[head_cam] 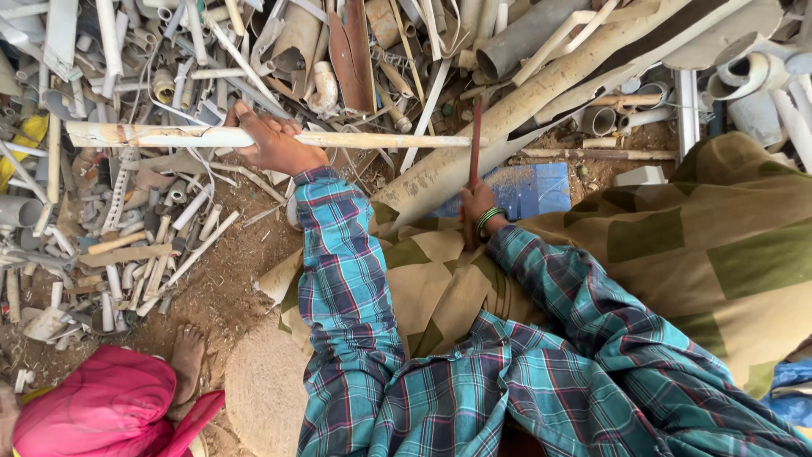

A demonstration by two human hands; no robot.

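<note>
Our left hand point(272, 142) was clamped around a long, dirty white plastic pipe point(169, 135) held level above the scrap-strewn ground point(228, 279). Our right hand point(476, 206) gripped a thin reddish rod point(475, 140) upright.

Heaped scrap pipes point(127, 195), blue slab point(533, 190)

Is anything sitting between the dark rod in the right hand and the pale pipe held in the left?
Nothing visible does. The left hand grips the pale pipe level above the scrap, and the dark rod in the right hand stands upright right at the pipe's free end, with no scrap between them.
</note>
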